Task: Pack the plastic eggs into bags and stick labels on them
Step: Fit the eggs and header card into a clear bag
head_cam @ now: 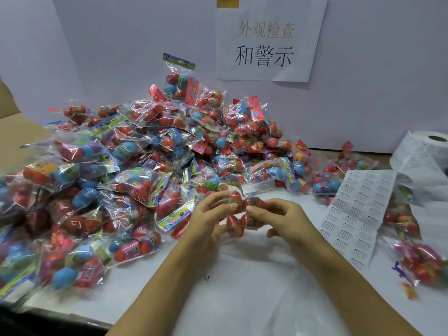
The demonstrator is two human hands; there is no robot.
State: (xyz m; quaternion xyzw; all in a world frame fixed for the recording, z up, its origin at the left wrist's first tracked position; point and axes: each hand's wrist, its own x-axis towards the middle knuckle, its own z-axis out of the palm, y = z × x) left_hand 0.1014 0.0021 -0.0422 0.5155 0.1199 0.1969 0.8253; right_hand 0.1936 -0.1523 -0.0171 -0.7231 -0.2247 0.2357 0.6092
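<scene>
A small clear plastic bag of red plastic eggs [238, 214] is held up at centre frame, just above the white table surface [242, 287]. It is pinched from both sides: the left hand [208, 214] has curled fingers on its left edge, the right hand [281, 217] has thumb and fingers closed on its right edge. Blur hides whether a label is already on it.

Step in hand, by judgement: labelling or checking of one bag; the eggs are already inside.

The white sheet of small printed labels [356, 214] lies right of the hands, near but not touching. It is fed from a white label roll [429, 151] at the upper right. A large pile of filled clear bags with coloured eggs [133, 166] takes the left and centre. A few more filled bags [421, 263] lie at the lower right.

Next move likely calls for one hand to be freed, a label peeled off the sheet and pressed flat on the film. Crinkled film could wrinkle it.

A white paper notice with Chinese characters [266, 44] is taped to the wall, top centre.
</scene>
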